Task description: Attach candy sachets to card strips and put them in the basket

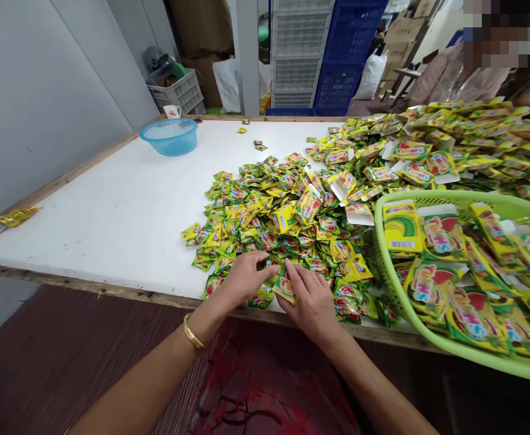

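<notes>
My right hand (pixel 310 296) is closed around a small yellow-green carton (pixel 285 287) printed with fruit, close to the table's front edge. Beside it, my left hand (pixel 245 279) has its fingertips curled about a small green packet (pixel 273 263) at the carton's upper end. Part of that packet is hidden by the fingers. Beyond both hands spreads a heap of small shiny yellow and green packets (pixel 251 208). A few open cartons (pixel 309 204) with white inner flaps lie on the heap's right side.
A light green basket (pixel 385 275) of filled-looking cartons stands at the right. Behind it rises a large pile of cartons (pixel 482 130), with a person (pixel 441 75) beyond. A blue basket (pixel 169 145) sits at the back left of the white table (pixel 111 205). Stacked crates (pixel 301 54) stand behind.
</notes>
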A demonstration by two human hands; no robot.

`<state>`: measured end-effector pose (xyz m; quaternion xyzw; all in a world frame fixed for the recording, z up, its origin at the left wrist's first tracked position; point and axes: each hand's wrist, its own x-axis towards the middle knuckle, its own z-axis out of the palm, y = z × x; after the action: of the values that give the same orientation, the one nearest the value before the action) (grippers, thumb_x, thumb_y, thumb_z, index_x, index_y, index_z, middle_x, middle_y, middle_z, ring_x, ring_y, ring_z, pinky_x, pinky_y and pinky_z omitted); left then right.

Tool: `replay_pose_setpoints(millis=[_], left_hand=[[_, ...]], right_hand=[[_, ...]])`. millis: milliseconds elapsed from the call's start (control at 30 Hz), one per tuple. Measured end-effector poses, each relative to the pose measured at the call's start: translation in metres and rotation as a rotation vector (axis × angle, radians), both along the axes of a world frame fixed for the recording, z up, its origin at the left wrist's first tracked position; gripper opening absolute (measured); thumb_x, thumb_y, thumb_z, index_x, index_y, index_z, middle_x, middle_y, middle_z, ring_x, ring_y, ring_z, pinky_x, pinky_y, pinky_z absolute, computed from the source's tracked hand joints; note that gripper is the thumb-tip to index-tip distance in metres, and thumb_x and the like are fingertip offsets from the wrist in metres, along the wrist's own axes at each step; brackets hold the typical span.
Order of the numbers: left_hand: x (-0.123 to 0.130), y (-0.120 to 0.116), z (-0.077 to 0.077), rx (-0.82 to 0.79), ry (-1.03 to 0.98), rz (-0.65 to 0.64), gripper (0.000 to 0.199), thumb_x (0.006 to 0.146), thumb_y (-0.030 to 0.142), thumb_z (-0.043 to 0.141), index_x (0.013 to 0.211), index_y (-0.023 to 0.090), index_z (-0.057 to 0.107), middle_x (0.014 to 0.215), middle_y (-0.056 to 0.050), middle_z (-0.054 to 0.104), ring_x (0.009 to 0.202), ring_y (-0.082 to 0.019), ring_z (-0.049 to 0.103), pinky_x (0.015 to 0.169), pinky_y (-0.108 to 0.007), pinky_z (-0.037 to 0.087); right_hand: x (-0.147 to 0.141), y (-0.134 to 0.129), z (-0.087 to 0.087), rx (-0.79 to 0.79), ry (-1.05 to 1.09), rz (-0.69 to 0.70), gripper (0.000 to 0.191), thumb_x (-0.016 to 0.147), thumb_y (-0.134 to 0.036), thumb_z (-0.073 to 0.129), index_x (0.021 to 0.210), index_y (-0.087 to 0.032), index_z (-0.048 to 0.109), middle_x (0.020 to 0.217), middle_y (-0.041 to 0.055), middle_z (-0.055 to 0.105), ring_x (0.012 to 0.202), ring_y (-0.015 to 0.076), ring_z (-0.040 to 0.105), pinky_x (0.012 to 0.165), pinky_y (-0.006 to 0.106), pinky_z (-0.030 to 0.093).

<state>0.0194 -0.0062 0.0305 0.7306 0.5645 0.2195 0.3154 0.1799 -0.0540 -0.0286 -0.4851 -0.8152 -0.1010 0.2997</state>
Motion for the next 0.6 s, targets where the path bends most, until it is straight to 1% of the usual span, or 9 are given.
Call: replay_pose_setpoints(millis=[67, 133, 200, 267, 333, 367, 433, 500, 600], left_hand=[[0.000, -0.001, -0.001, 0.020, 0.017, 0.011, 0.009, 0.075, 0.021, 0.056, 0.073, 0.016, 0.063, 0.073, 0.000, 0.063, 0.070, -0.014, 0.053, 0.066, -0.024, 0.039], [0.003, -0.003, -0.004, 0.063, 0.051, 0.070, 0.014, 0.074, 0.017, 0.056, 0.082, 0.017, 0.067, 0.082, -0.003, 0.068, 0.074, -0.015, 0.056, 0.071, -0.026, 0.041], [0.005, -0.005, -0.006, 0.061, 0.068, 0.100, 0.016, 0.074, 0.018, 0.056, 0.082, 0.017, 0.069, 0.077, -0.002, 0.069, 0.070, -0.016, 0.057, 0.069, -0.026, 0.042], [0.005, -0.008, -0.004, -0.010, 0.014, 0.005, 0.019, 0.077, 0.022, 0.052, 0.077, 0.018, 0.070, 0.068, -0.001, 0.067, 0.064, -0.015, 0.057, 0.064, -0.025, 0.042], [0.003, -0.009, 0.001, -0.084, -0.106, -0.107, 0.024, 0.080, 0.025, 0.048, 0.079, 0.019, 0.071, 0.071, -0.001, 0.069, 0.068, -0.016, 0.060, 0.066, -0.024, 0.044], [0.001, -0.009, 0.002, -0.094, -0.158, -0.110, 0.024, 0.079, 0.026, 0.049, 0.083, 0.019, 0.071, 0.077, -0.001, 0.071, 0.073, -0.016, 0.062, 0.069, -0.025, 0.045], [-0.002, -0.009, 0.004, -0.080, -0.212, -0.028, 0.022, 0.075, 0.025, 0.053, 0.087, 0.019, 0.071, 0.084, -0.002, 0.072, 0.078, -0.017, 0.063, 0.072, -0.025, 0.046], [-0.001, -0.011, 0.003, -0.096, -0.212, 0.015, 0.016, 0.072, 0.022, 0.053, 0.073, 0.018, 0.068, 0.072, -0.001, 0.070, 0.067, -0.016, 0.063, 0.063, -0.024, 0.045], [0.006, -0.018, 0.000, -0.303, -0.263, -0.104, 0.022, 0.073, 0.017, 0.043, 0.054, 0.018, 0.054, 0.039, 0.005, 0.050, 0.039, -0.012, 0.052, 0.045, -0.021, 0.035]], right_hand=[[-0.002, 0.000, 0.002, 0.009, -0.022, 0.008, 0.060, 0.087, -0.034, 0.049, 0.140, -0.010, 0.033, 0.110, 0.0140, 0.060, 0.095, 0.0238, 0.053, 0.080, 0.037, 0.039], [-0.004, 0.000, 0.003, 0.010, -0.059, 0.009, 0.059, 0.087, -0.033, 0.048, 0.140, -0.010, 0.033, 0.110, 0.0142, 0.060, 0.095, 0.0243, 0.052, 0.079, 0.037, 0.038], [-0.003, 0.001, 0.004, 0.014, -0.078, 0.009, 0.059, 0.087, -0.032, 0.048, 0.140, -0.010, 0.033, 0.110, 0.0142, 0.060, 0.094, 0.0243, 0.052, 0.079, 0.037, 0.038], [0.000, 0.001, 0.004, 0.024, -0.074, 0.006, 0.059, 0.088, -0.033, 0.047, 0.140, -0.009, 0.033, 0.110, 0.0140, 0.060, 0.093, 0.0237, 0.052, 0.079, 0.037, 0.038], [0.003, 0.002, 0.004, 0.032, -0.065, -0.008, 0.060, 0.088, -0.034, 0.048, 0.140, -0.008, 0.033, 0.110, 0.0141, 0.060, 0.093, 0.0235, 0.052, 0.079, 0.037, 0.038], [0.005, 0.002, 0.004, 0.035, -0.064, -0.016, 0.060, 0.088, -0.035, 0.049, 0.139, -0.008, 0.033, 0.110, 0.0142, 0.060, 0.093, 0.0236, 0.052, 0.078, 0.036, 0.038], [0.007, 0.001, 0.005, 0.037, -0.064, -0.027, 0.061, 0.087, -0.036, 0.049, 0.139, -0.007, 0.033, 0.110, 0.0144, 0.060, 0.094, 0.0241, 0.052, 0.079, 0.036, 0.038], [0.006, 0.000, 0.005, 0.026, -0.073, -0.017, 0.062, 0.088, -0.036, 0.049, 0.140, -0.008, 0.032, 0.110, 0.0146, 0.060, 0.096, 0.0243, 0.052, 0.079, 0.037, 0.038], [0.004, -0.002, 0.003, 0.016, -0.084, 0.004, 0.064, 0.089, -0.037, 0.047, 0.142, -0.008, 0.028, 0.113, 0.0152, 0.059, 0.097, 0.0243, 0.052, 0.080, 0.037, 0.038]])
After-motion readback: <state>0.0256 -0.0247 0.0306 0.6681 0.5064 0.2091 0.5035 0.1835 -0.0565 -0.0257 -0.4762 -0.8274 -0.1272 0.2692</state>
